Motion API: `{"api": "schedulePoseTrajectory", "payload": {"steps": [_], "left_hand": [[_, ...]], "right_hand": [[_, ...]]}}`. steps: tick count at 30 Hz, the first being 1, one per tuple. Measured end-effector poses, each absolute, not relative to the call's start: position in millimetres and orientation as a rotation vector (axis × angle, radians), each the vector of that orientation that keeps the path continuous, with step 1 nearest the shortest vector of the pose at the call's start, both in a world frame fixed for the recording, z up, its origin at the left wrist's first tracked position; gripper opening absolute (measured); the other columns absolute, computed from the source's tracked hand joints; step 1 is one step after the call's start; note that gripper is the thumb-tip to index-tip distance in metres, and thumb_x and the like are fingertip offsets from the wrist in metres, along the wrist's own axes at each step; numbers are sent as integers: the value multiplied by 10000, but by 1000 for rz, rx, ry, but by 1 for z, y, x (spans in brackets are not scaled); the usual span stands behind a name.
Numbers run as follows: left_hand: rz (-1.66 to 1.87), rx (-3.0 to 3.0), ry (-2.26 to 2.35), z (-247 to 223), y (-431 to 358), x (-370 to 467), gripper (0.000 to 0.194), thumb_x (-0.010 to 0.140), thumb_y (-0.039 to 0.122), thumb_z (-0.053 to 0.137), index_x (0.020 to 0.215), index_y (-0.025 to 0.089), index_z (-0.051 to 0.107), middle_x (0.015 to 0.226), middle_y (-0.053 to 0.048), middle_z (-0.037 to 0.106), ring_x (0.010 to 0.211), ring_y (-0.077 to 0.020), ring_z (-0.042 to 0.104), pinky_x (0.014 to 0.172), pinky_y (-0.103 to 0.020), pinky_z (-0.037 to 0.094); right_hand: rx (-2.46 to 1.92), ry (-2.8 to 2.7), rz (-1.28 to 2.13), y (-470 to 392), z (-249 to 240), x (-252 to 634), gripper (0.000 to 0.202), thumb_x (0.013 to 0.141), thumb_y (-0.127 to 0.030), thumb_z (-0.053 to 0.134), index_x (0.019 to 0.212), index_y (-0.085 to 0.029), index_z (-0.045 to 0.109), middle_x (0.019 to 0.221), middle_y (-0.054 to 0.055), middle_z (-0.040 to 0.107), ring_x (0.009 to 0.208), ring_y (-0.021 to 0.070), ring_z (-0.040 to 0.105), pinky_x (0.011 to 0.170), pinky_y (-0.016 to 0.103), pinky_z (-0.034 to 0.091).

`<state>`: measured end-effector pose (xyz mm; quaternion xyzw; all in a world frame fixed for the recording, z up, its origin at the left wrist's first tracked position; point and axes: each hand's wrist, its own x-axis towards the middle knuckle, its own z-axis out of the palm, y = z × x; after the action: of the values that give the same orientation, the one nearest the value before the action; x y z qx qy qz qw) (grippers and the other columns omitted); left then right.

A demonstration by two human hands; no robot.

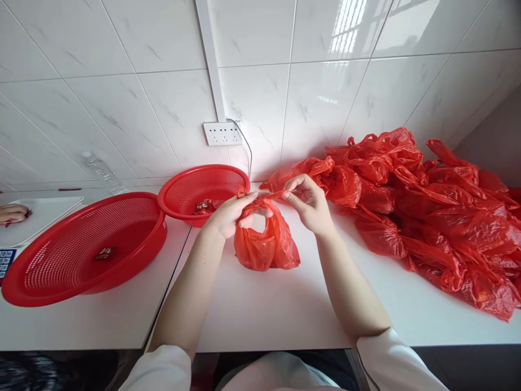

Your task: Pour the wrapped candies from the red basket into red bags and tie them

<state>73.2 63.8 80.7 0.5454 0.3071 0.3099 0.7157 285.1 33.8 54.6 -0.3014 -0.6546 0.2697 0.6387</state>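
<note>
Drooping between both hands point(228, 215) point(310, 206) (top pinched) is a red bag point(266, 252).

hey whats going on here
A person's left hand and right hand hold the top of a red plastic bag over a white table. More red bags are heaped to the right. To the left, a large red basket holds one small packet and a smaller basket holds some.

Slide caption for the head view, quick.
Left hand and right hand hold a red plastic bag by its top, between two perforated red baskets and heaped red bags.
</note>
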Motion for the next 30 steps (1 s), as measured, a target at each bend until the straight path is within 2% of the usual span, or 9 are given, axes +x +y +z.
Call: {"api": "schedulePoseTrajectory", "payload": {"steps": [3, 6, 9, 12, 17, 22, 27, 30], "left_hand": [[691, 1005, 593, 76, 67, 70, 270, 913, 339, 600, 1105, 189, 717, 855, -79, 710, 431, 8, 412, 437, -115, 371], [705, 999, 638, 78, 61, 72, 274, 856, 273, 681, 1108, 177, 731, 768, -52, 663, 540, -32, 517, 500, -121, 432], [739, 1059, 699, 83, 50, 76, 310, 844, 275, 699, 1127, 149, 724, 677, -21, 597, 546, -45, 520, 484, -126, 424], [772, 1062, 696, 86, 45, 77, 287, 885, 272, 647, 1125, 133, 721, 678, -25, 596, 509, -31, 487, 450, -117, 396], [832, 983, 604, 84, 46, 73, 224, 891, 265, 632, 1066, 161, 726, 827, -39, 649, 591, -17, 544, 518, -90, 432], [749, 1498, 634, 92, 33, 73, 181, 836, 235, 681, 1012, 193, 660, 835, -13, 662, 701, -97, 628, 650, -203, 511], [766, 2198, 952, 96, 17, 77, 90, 855, 212, 614, 943, 212, 635, 813, 9, 641, 691, -132, 606, 677, -280, 511], [1016, 2469, 1008, 83, 20, 81, 185, 859, 126, 551, 970, 221, 666, 996, -32, 659, 898, -173, 632, 836, -325, 518]], "right_hand": [[-608, -1763, 579, 27, 61, 301, 119, 834, -251, 723, 796, -213, 616, 867, 12, 524, 857, 149, 535, 806, 320, 468], [-605, -2035, 581, 20, 66, 309, 72, 830, -205, 721, 777, -214, 672, 847, 15, 494, 808, 143, 512, 764, 319, 471], [-575, -1949, 497, 16, 68, 306, 60, 834, -189, 715, 802, -225, 679, 825, 11, 502, 785, 143, 517, 788, 343, 485], [-542, -1756, 447, 15, 68, 297, 93, 813, -200, 742, 794, -233, 657, 819, 13, 554, 834, 163, 561, 860, 385, 495], [-520, -1949, 679, 8, 70, 292, 51, 882, -234, 659, 837, -208, 658, 902, 49, 687, 879, 177, 652, 796, 348, 538], [-576, -2044, 847, 6, 71, 287, 119, 870, -322, 682, 875, -204, 668, 897, 35, 703, 840, 169, 655, 793, 329, 531], [-650, -1526, 988, 25, 53, 259, 306, 986, -478, 442, 1081, -243, 613, 1164, 51, 632, 1070, 183, 603, 942, 351, 490], [-672, -1462, 1213, 39, 37, 246, 346, 983, -490, 431, 1071, -225, 636, 1065, 31, 659, 987, 165, 619, 921, 321, 499]]}}
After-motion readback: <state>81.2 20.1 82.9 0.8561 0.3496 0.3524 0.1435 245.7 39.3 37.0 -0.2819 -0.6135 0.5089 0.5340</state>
